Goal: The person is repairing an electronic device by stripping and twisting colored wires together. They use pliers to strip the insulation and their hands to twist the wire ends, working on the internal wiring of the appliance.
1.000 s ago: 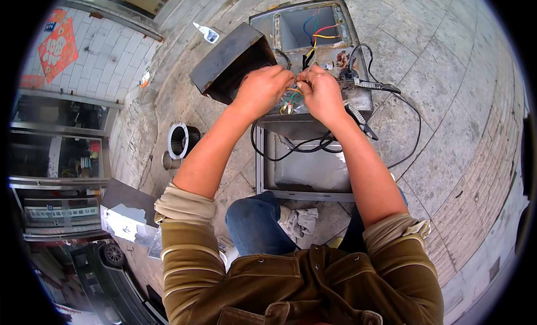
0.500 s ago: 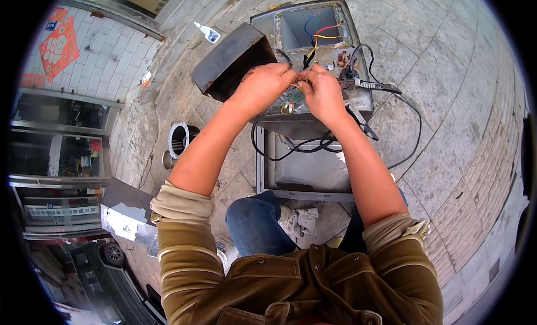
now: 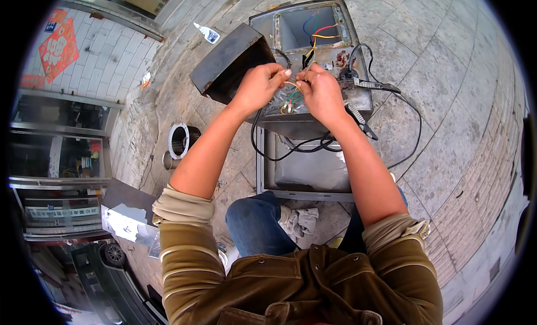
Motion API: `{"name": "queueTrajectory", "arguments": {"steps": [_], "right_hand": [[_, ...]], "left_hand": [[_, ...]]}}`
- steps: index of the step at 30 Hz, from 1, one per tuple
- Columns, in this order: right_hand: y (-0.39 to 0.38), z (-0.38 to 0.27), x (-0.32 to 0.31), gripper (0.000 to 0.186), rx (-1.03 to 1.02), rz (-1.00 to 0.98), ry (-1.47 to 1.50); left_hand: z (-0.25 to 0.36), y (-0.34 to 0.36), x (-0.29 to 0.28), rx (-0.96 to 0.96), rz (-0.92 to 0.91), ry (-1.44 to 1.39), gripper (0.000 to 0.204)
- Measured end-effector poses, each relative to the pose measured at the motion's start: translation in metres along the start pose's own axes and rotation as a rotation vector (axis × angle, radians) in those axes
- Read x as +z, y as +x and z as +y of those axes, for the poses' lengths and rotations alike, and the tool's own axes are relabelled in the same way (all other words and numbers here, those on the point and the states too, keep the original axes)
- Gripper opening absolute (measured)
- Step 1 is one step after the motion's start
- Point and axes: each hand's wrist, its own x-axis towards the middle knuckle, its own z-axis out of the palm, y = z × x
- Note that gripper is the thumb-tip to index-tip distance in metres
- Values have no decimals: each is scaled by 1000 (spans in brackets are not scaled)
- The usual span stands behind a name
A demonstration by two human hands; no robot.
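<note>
Over the top of a worn grey metal housing [image 3: 313, 117], my right hand [image 3: 323, 94] pinches thin wires between thumb and fingers. My left hand [image 3: 260, 85] is just to the left, a small gap from the right fingertips. Its thumb and fingers are drawn together; anything between them is too small to make out. An orange wire [image 3: 293, 84] curves between the hands. Below it, green and yellow wires end in small connectors [image 3: 287, 107]. Blue, red and yellow wires [image 3: 318, 36] come out of the housing's rectangular opening [image 3: 291, 24].
A dark open metal box [image 3: 232, 62] leans left of the housing. A black cable [image 3: 411, 151] loops to the right, and a grey metal tray [image 3: 307, 174] lies in front. On the paving are a spray bottle [image 3: 208, 33], a fan wheel [image 3: 180, 140] and a rag [image 3: 300, 223].
My left hand has drawn back to the left, away from the right fingertips, which it was touching. My right hand stays at the wires, nearly still.
</note>
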Motion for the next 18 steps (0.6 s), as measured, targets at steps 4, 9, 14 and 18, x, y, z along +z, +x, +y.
{"name": "queueTrajectory", "arguments": {"steps": [4,9,14,18], "right_hand": [[0,1,1,9,-12,3,-34],[-3,-1,5,11,-54,-28,-48],[-3,7,8,11,-31,-41,-167],[0,-1,-1,7,-9,15,-41]], "left_hand": [[16,-6,-1,278,54,399,21],[26,-7,-5,233,-4,587,14],[61,4,10,217,-161,1189,13],[41,1,-12,233,-60,667,13]]}}
